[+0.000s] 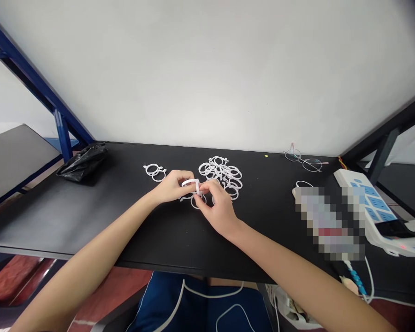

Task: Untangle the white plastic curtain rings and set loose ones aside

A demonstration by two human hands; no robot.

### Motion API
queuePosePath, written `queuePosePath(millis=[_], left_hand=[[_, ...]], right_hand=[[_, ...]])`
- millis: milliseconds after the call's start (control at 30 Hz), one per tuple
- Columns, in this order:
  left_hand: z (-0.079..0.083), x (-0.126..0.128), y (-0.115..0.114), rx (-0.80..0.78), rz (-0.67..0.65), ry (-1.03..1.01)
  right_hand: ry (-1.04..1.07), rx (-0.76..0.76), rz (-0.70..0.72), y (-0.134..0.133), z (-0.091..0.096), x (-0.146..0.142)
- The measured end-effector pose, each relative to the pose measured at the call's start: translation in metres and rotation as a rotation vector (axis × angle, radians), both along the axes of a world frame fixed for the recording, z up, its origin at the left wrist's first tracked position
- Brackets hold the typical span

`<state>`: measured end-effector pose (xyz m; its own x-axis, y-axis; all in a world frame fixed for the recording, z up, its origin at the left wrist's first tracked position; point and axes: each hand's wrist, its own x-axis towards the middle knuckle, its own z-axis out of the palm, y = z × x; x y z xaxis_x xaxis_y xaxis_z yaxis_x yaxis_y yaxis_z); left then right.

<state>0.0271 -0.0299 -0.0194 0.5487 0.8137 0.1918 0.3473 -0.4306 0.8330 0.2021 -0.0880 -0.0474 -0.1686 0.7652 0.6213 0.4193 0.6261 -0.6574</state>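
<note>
Over the middle of the black tabletop, my left hand [175, 185] is closed on a white plastic curtain ring [188, 181], holding it raised and tilted. My right hand [218, 206] pinches the same ring at its right side, thumb and fingertips together. A loose white ring [198, 203] lies on the table just below the fingers, partly covered by them. Behind my right hand is a pile of similar white rings [221, 170] with small eyelets. Two more rings [155, 171] rest overlapping to the left of my left hand.
A crumpled black plastic bag [83, 162] sits at the back left. Eyeglasses [302, 159] lie near the wall at the right. Closer in are a blurred phone [327, 223] with a cable and a white power strip [373, 207]. Blue metal frame bars [38, 78] rise at the left.
</note>
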Motion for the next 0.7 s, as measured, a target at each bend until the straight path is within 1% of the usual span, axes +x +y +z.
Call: queuePosePath(millis=[100, 233, 433, 600, 700], left_hand=[[-0.0007, -0.0004, 0.0014, 0.002, 0.004, -0.001], [-0.0021, -0.0014, 0.004, -0.01, 0.053, -0.037], [-0.0023, 0.0, 0.0034, -0.01, 0.086, -0.059], [0.0017, 0.0015, 0.001, -0.076, 0.056, -0.141], [0.0043, 0.0019, -0.0001, -0.097, 0.038, -0.134]], right_hand=[[0.007, -0.006, 0.007, 0.0004, -0.0002, 0.0002], [0.017, -0.03, 0.013, 0.0016, 0.0, 0.0013], [0.037, -0.035, 0.055, 0.001, 0.0002, 0.0012], [0.079, -0.01, 0.082, -0.0004, -0.0002, 0.0007], [0.09, 0.023, 0.082, 0.0001, 0.0006, 0.0005]])
